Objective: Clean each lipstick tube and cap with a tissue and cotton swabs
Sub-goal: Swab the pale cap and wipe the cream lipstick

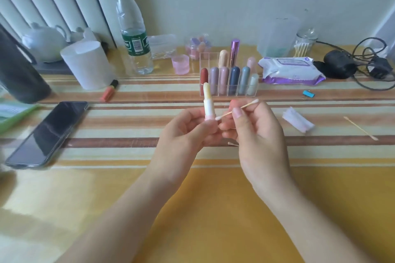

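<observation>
Lipstick tube pinched upright in left hand, exposing collar; right hand grips cotton swab, tip there.

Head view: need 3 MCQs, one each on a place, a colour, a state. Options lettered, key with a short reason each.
1. Where is the phone?
A. On the table, to the left of the hands
B. Inside the organizer
C. On the wipes pack

2. What colour is the tallest capped tube in the organizer?
A. Green
B. Metallic purple
C. Black

3. What state is the lipstick in the left hand?
A. Capped
B. Uncapped, stick extended
C. Lying on the table

Key:
1 A: it lies flat on the striped cloth at the left.
2 B: it stands shiny purple above the back row.
3 B: a pale yellow stick shows above the white tube, with the swab in the right hand touching the tube's base.
</observation>
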